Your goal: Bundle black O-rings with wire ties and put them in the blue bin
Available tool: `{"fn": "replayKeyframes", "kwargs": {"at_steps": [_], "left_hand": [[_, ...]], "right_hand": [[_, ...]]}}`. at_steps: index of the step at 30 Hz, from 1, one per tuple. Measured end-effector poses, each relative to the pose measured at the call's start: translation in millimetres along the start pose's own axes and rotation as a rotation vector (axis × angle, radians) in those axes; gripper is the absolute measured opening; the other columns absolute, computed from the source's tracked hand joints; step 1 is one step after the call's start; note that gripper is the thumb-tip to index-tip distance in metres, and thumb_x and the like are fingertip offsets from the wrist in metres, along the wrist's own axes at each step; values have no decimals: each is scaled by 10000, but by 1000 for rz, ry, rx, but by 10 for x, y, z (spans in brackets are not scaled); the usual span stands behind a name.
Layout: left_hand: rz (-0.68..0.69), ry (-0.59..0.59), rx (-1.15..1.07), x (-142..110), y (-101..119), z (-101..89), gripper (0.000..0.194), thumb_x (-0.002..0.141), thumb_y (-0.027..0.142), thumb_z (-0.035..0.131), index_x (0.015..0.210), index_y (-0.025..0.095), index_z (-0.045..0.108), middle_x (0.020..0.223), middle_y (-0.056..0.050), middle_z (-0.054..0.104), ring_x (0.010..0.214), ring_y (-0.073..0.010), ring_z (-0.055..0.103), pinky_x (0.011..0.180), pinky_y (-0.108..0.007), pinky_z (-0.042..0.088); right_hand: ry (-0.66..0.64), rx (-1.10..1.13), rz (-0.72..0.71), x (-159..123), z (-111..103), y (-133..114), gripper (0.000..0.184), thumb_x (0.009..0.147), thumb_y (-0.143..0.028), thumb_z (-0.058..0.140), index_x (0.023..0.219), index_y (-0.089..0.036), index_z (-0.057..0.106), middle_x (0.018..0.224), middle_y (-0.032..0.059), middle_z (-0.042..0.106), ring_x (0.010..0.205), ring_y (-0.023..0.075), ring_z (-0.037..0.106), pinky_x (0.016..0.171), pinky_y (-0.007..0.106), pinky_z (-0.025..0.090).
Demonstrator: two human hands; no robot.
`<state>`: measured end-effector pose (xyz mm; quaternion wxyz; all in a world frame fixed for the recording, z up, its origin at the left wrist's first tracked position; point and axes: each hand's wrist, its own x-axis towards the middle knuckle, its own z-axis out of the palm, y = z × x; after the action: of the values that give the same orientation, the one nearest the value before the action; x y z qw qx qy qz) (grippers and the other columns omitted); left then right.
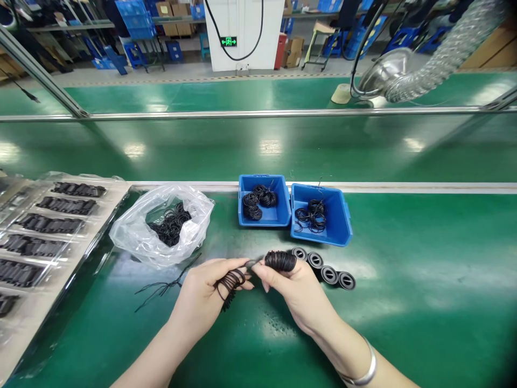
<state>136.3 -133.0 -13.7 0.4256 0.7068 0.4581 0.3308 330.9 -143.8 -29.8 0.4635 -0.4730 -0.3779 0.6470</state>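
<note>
A green workbench mat (424,323) is seen in a factory room, with a green exit sign (228,41) at twelve o'clock, its wording unreadable. A coil of black rubber rings (280,261) is pinched by the right hand (294,293); a looser bunch of rings (230,285) is pinched by the left hand (205,302). Two blue bins (264,200) stand at twelve o'clock, a plastic bag (133,237) lies at ten, and black round parts (329,275) lie at two.

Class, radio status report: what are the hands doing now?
Left hand holding black rubber rings. Right hand pinching ring stack. Round black discs beside it.
</note>
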Motion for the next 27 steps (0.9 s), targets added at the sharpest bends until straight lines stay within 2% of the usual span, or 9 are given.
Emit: {"fn": "replayKeyframes", "kwargs": {"at_steps": [3, 7, 10, 14, 17, 21, 27], "left_hand": [[-104, 8, -33, 8, -17, -13, 284, 922, 118, 511, 1098, 192, 720, 920, -49, 795, 712, -158, 779, 688, -260, 637], [-172, -59, -29, 19, -22, -34, 192, 939, 161, 533, 1060, 212, 674, 917, -24, 796, 836, -176, 781, 784, -288, 630], [-160, -94, -56, 20, -7, -38, 176, 965, 196, 517, 1047, 222, 671, 953, -30, 798, 884, -187, 775, 825, -309, 625], [-75, -67, -5, 20, -4, -31, 276, 947, 122, 505, 1096, 233, 709, 1000, -41, 779, 844, -167, 769, 808, -283, 616], [7, -31, 48, 21, 4, -27, 314, 944, 107, 503, 1118, 239, 728, 913, -30, 772, 799, -148, 750, 765, -254, 602], [66, -12, 54, 19, 24, -19, 306, 947, 113, 525, 1141, 232, 729, 798, -14, 777, 795, -152, 732, 749, -249, 584], [73, -9, 23, 21, 7, 0, 313, 930, 91, 555, 1142, 232, 737, 837, -23, 783, 778, -150, 732, 751, -251, 577]], "right_hand": [[15, 284, 79, 30, -18, -43, 204, 802, -369, 810, 785, -182, 732, 667, -29, 610, 589, 107, 559, 605, 253, 480], [1, 420, 111, 34, -38, -83, 182, 801, -315, 818, 918, -188, 760, 962, 47, 729, 837, 174, 706, 749, 281, 568], [-21, 409, 127, 25, -42, -91, 177, 805, -315, 813, 914, -181, 772, 993, 70, 746, 872, 194, 720, 778, 297, 577], [-24, 355, 107, 28, -31, -103, 192, 811, -344, 806, 780, -163, 750, 747, 24, 703, 670, 129, 637, 673, 257, 525], [15, 267, 64, 28, -10, -97, 247, 777, -352, 831, 664, -169, 709, 628, -18, 620, 606, 113, 550, 642, 259, 470], [18, 118, 45, -2, 22, -43, 215, 743, -358, 850, 694, -178, 743, 633, -11, 635, 630, 136, 537, 659, 293, 453], [-59, 78, 45, -46, 45, -11, 212, 758, -344, 836, 666, -184, 733, 705, 11, 703, 702, 163, 603, 693, 304, 461]]}}
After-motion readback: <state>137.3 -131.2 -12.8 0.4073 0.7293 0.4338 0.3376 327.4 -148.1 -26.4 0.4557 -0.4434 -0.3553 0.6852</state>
